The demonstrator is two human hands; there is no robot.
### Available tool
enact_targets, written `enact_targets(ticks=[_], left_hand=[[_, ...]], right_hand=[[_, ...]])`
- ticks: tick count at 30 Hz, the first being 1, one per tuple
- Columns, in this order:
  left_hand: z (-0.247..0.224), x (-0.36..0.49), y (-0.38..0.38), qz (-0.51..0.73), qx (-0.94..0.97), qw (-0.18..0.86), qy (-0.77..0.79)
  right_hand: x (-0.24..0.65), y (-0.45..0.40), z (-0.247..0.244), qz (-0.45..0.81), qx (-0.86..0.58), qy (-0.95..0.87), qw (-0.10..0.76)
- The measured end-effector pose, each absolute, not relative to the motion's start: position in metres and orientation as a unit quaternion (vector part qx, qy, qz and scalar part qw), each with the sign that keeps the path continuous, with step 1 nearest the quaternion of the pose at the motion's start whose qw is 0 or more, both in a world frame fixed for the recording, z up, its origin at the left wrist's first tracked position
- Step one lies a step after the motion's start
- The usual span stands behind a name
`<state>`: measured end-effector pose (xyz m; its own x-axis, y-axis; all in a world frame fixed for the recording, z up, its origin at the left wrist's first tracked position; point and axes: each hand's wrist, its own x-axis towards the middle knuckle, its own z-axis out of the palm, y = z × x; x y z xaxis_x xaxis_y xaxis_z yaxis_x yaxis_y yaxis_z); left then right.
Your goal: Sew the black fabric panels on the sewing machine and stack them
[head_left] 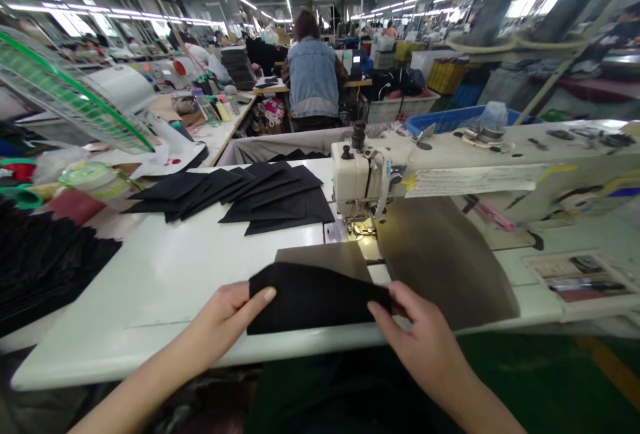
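A black fabric piece [310, 301] is stretched between my two hands at the front edge of the white sewing table [165, 274]. My left hand [233, 311] pinches its left end, thumb on top. At its right end my right hand [413, 317] grips the corner between thumb and fingers. Just beyond the fabric stands the sewing machine head [357, 181], its lamp lighting the presser foot [364, 229]. Under and behind the black piece lies a flat grey-brown sheet [320, 255]. Left of the needle, several black fabric pieces [275, 197] are fanned out in an overlapping row.
A green-edged fan [75, 87] leans in at the left, above a pile of dark fabric [45, 261]. A brown sheet [440, 261] covers the table right of the needle. A small tray [590, 281] holds tools. A person in a denim vest [313, 77] sits ahead.
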<state>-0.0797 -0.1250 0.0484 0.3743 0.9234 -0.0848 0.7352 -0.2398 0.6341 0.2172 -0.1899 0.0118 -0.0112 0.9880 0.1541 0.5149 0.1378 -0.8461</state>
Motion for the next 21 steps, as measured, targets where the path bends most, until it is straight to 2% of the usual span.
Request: enact_targets(ticks=[3,6,9,13,21], left_hand=[[0.034,-0.064,-0.102,0.183,0.743,0.256,0.591],[0.023,-0.053,-0.088,0.157,0.769,0.202,0.585],[0.020,-0.050,-0.088,0.110,0.774,0.160,0.603],[0.022,-0.050,-0.093,0.084,0.772,0.149,0.613],[0.020,-0.048,-0.090,0.063,0.779,0.135,0.610]], right_hand=[[0.200,-0.156,-0.003,0.266,-0.617,-0.594,0.443],[0.191,-0.140,-0.018,0.218,-0.655,-0.599,0.405],[0.192,-0.141,-0.022,0.199,-0.625,-0.646,0.390],[0.197,-0.147,-0.018,0.188,-0.594,-0.676,0.394],[0.196,-0.141,-0.020,0.185,-0.621,-0.666,0.370]])
